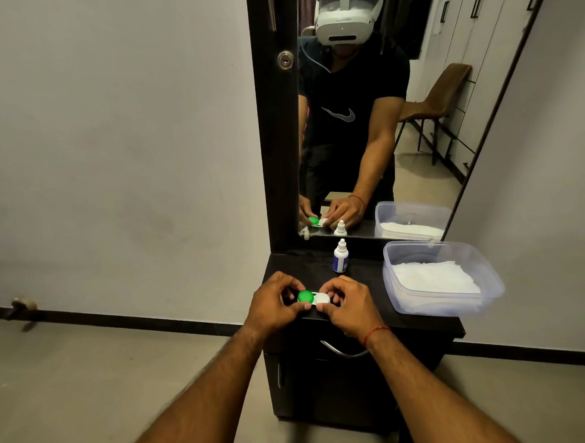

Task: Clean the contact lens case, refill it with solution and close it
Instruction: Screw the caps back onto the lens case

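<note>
Your left hand point(275, 300) and right hand point(349, 306) pinched the green-and-white plastic lens case point(313, 298) | risk: a twisting slip could have knocked it off the black wooden cabinet point(368, 268).

Home bedroom — mirrored dressing unit point(357, 323), wardrobes reflected.

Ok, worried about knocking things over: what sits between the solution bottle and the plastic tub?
Nothing; the head view shows only bare black tabletop between solution bottle and plastic tub.
</note>
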